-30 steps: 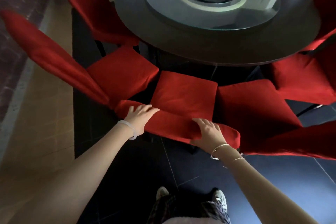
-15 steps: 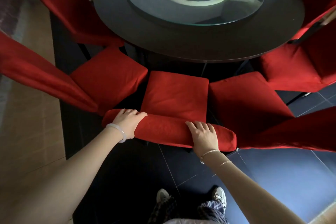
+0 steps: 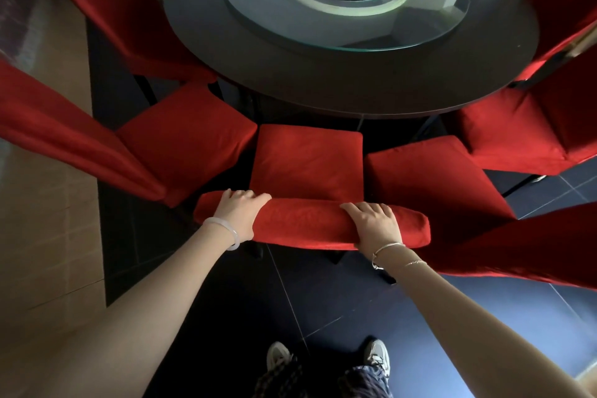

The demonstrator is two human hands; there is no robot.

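Chair back [image 3: 307, 220] by rnd table [image 3: 323, 84], dark tile floor [image 3: 323, 317]

At centre frame the red fabric-covered chair [image 3: 307, 165] is hemmed in. A second red padded chair [image 3: 187, 136] stands just beside its seat on the left and a third red padded chair [image 3: 426, 178] just beside it on the right, with only thin dark gaps between. The round dark wooden table [image 3: 339, 90] blocks the way close ahead. The left hand [image 3: 239, 213] and right hand [image 3: 376, 224] grip the backrest top, and the span between them is bare. In the lower frame the dark tiled floor [image 3: 323, 307] lies open.
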